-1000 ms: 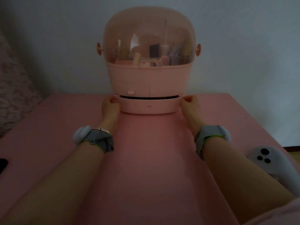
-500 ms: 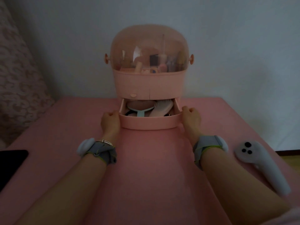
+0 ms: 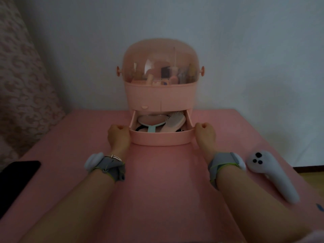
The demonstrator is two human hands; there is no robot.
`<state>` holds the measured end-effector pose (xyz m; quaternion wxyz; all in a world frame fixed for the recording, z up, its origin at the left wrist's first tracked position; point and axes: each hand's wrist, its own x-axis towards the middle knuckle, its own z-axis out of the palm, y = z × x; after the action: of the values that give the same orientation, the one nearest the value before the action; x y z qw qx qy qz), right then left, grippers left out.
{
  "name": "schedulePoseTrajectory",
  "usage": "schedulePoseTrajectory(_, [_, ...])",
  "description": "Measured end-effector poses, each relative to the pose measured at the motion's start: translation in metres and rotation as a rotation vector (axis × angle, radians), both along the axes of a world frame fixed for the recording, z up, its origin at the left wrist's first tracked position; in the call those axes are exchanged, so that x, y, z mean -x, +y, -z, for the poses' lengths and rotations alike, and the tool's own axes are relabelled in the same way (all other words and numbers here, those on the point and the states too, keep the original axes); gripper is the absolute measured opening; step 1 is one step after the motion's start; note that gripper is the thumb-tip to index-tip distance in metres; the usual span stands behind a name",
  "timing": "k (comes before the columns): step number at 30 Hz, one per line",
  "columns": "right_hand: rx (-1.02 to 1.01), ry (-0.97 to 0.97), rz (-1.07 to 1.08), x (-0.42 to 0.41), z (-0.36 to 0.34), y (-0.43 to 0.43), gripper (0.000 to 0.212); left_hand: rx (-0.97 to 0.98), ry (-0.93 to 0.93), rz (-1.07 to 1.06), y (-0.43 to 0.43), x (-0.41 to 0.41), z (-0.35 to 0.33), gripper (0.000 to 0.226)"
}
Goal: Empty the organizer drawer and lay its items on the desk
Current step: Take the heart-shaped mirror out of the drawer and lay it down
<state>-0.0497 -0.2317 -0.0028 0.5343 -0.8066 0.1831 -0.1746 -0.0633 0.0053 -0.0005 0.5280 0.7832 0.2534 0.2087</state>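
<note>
Now the drawer (image 3: 160, 137) sticks out more, mid frame; left hand (image 3: 118, 136) and right hand (image 3: 205, 135) fingers grip its ends, mirror (image 3: 152, 121) and brush (image 3: 174, 124) inside.

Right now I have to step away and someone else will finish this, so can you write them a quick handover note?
Left hand: closed on the left front corner of the drawer.
Right hand: closed on the right front corner.
The drawer is pulled partway out of the pink organizer at the back of the desk.
Inside it: a hand mirror with a teal handle on the left, a pale hairbrush on the right, and something dark beneath that I cannot identify.
Done: drawer opened.
Left: nothing from the drawer is on the desk yet; lift each item out and lay it down.
</note>
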Motion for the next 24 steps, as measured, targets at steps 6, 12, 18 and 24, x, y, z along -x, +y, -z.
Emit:
schedulePoseTrajectory(6, [0.099,-0.144,0.052,-0.002,-0.018,0.013,0.027,-0.391,-0.086,0.246,-0.031,-0.007,-0.025,0.026])
schedulePoseTrajectory(12, [0.238,-0.254,-0.049,0.000,-0.026,0.031,0.021,-0.766,0.219,0.462,-0.050,-0.025,-0.025,0.056])
schedulePoseTrajectory(18, [0.218,-0.206,-0.147,-0.004,-0.023,0.037,0.022,-0.706,0.313,0.547,-0.050,-0.035,-0.024,0.052])
schedulePoseTrajectory(24, [0.197,-0.165,-0.187,-0.006,-0.022,0.041,0.022,-0.653,0.207,0.506,-0.047,-0.034,-0.029,0.042])
